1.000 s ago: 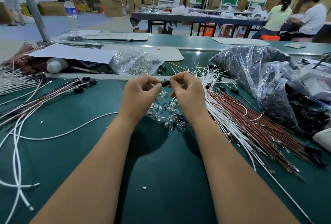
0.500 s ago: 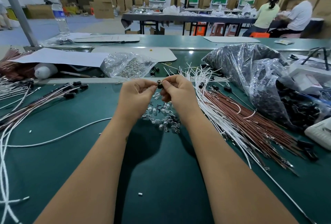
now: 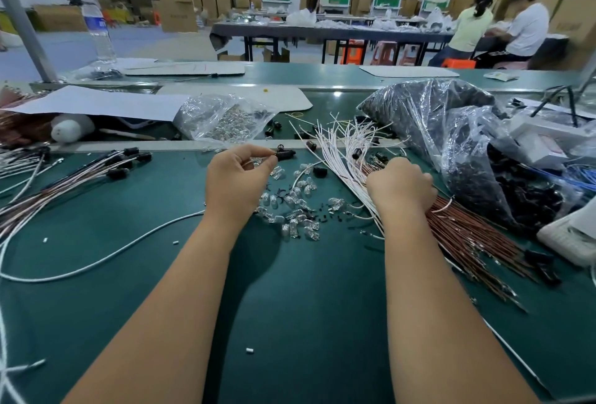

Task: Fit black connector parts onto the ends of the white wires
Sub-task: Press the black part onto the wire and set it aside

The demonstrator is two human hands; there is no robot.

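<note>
Head view shows my left hand (image 3: 240,177) pinching a black connector (image 3: 285,155) between thumb and fingertips, held just above the green counter (image 3: 290,307), with what looks like a small clear bulb tucked against it. My right hand (image 3: 400,186) is curled over the fan of white wires (image 3: 342,152) lying to the right, fingers closing on a strand, though I cannot tell whether I have only 1 wire or several.

To do this step well, I judge that I should separate a single white wire near its bare tip, lift it free of the brown wires (image 3: 467,236) beneath, and bring the end straight toward the open mouth of the connector. Keeping the connector level and pushing along its axis should stop the thin tip from bending.

Loose clear bulbs (image 3: 300,210) are scattered on the counter between my hands, with a few spare black connectors near them. Behind, 1 clear bag (image 3: 222,119) holds more small clear parts. At the right, a large crumpled plastic bag (image 3: 451,132) is heaped with dark parts, probably more connectors. Finished leads with black ends (image 3: 122,161) lie at the left.
</note>
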